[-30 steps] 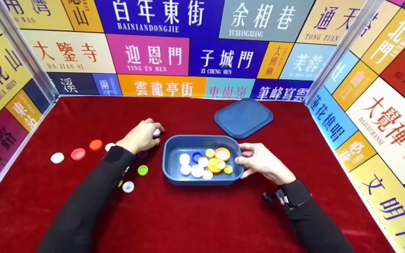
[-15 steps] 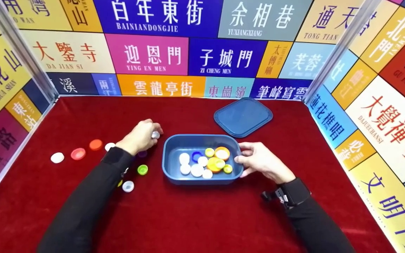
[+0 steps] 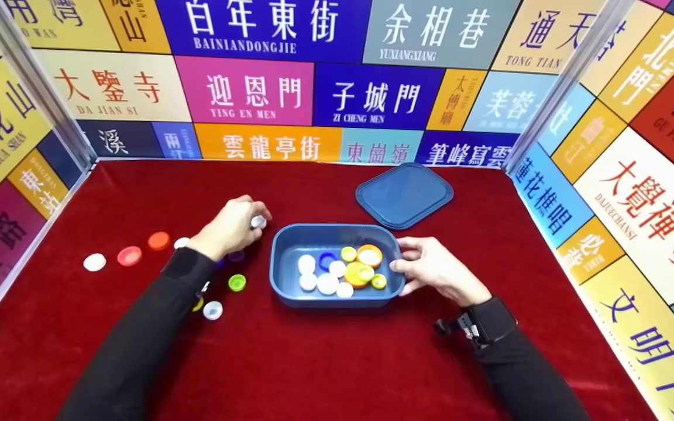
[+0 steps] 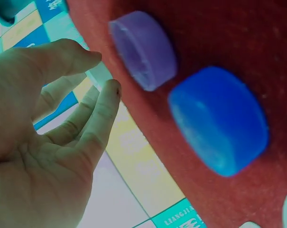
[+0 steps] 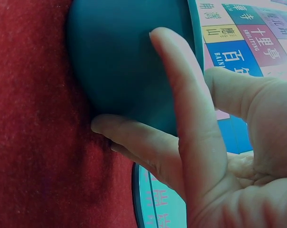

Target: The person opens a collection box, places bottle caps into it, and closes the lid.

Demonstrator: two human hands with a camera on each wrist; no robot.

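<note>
My left hand (image 3: pixel 229 228) pinches a white bottle cap (image 3: pixel 258 222) between thumb and fingertip, off the left end of a blue box (image 3: pixel 337 303). In the left wrist view that cap (image 4: pixel 100 74) shows pale at the fingertips. Beneath this hand lie a purple cap (image 4: pixel 152 50) and a blue cap (image 4: pixel 224 121). My right hand (image 3: pixel 439 269) grips the box at its right end. One finger (image 5: pixel 193 95) lies along the outer wall and others reach round near the base. Several white, yellow and orange caps (image 3: pixel 328 285) and a blue ring-like cap (image 3: pixel 327 261) lie inside.
To the left are a white cap (image 3: pixel 95 262), a red cap (image 3: pixel 129 255) and an orange cap (image 3: pixel 159 241). A green cap (image 3: pixel 237 282) and a grey-white cap (image 3: pixel 213 310) lie nearer the front. A blue lid (image 3: pixel 405 196) rests behind the box; printed panels (image 3: pixel 255 90) enclose the table.
The left hand and its white cap have shifted very slightly left and up, the cap tilting a little. The right hand and the box stay in place.
</note>
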